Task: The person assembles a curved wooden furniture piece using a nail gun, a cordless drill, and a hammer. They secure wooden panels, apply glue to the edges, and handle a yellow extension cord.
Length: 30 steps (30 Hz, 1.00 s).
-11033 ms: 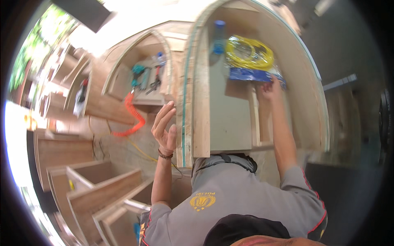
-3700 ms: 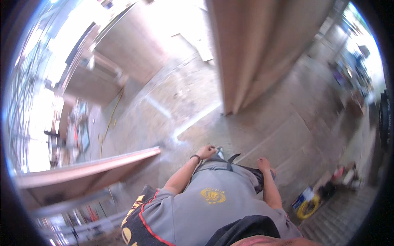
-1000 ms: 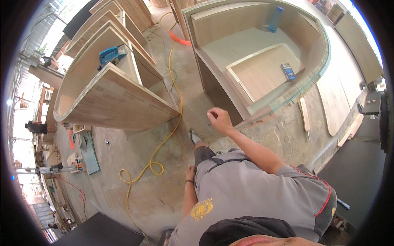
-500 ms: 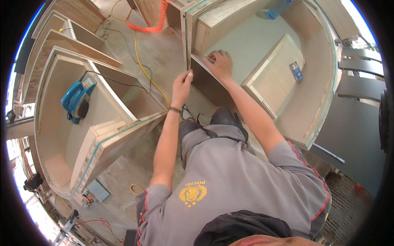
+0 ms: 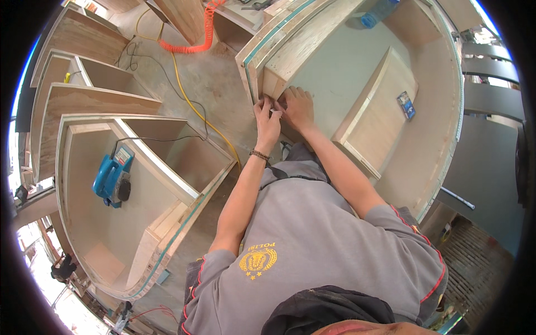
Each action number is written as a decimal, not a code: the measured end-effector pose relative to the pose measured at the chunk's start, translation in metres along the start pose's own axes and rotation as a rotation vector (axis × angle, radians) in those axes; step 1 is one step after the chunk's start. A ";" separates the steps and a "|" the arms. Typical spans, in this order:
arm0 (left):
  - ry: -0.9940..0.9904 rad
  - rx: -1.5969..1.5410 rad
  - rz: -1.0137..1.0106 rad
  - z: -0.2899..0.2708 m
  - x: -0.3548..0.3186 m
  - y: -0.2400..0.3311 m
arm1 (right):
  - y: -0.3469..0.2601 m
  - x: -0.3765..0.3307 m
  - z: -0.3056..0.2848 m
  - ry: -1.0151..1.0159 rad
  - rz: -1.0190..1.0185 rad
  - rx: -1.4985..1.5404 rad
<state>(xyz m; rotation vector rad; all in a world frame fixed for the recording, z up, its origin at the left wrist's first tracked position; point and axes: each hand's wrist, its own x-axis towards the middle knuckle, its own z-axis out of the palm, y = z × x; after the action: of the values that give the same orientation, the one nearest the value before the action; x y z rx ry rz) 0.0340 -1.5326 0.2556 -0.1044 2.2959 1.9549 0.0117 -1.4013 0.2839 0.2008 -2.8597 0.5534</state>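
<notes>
Nearby, a blue electric planer (image 5: 113,180) lies in a curved plywood cabinet (image 5: 84,223) — further right, the left hand (image 5: 267,114) and right hand (image 5: 297,106) press together, fingers curled, against the corner of a wooden block (image 5: 277,84) inside a large curved plywood frame (image 5: 441,111).

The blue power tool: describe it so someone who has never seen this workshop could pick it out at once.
Start at the curved plywood cabinet shell lying open on the floor to the person's left. The blue power tool rests on its pale inner panel, a black cord trailing from it. It is the only bright blue, bulky thing there; the other blue items sit in the right-hand shell.
</notes>
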 end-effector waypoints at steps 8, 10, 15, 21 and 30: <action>0.014 -0.055 -0.035 0.003 -0.004 0.021 | 0.000 0.000 -0.004 0.082 -0.028 0.041; 0.022 -0.055 -0.006 0.004 0.000 0.012 | 0.001 0.001 -0.005 0.093 -0.044 0.037; -0.009 0.088 0.041 0.001 0.001 0.015 | 0.005 -0.001 -0.002 0.028 -0.017 0.019; -0.002 0.186 0.076 -0.002 0.000 0.007 | 0.002 0.000 -0.004 0.035 -0.033 0.025; -0.026 0.001 -0.080 -0.006 -0.006 0.002 | 0.005 0.001 -0.006 0.004 -0.019 0.083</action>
<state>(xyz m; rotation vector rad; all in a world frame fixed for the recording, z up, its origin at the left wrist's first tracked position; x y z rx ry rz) 0.0389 -1.5387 0.2597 -0.1671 2.2397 1.9050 0.0106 -1.3944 0.2877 0.2397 -2.8306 0.6692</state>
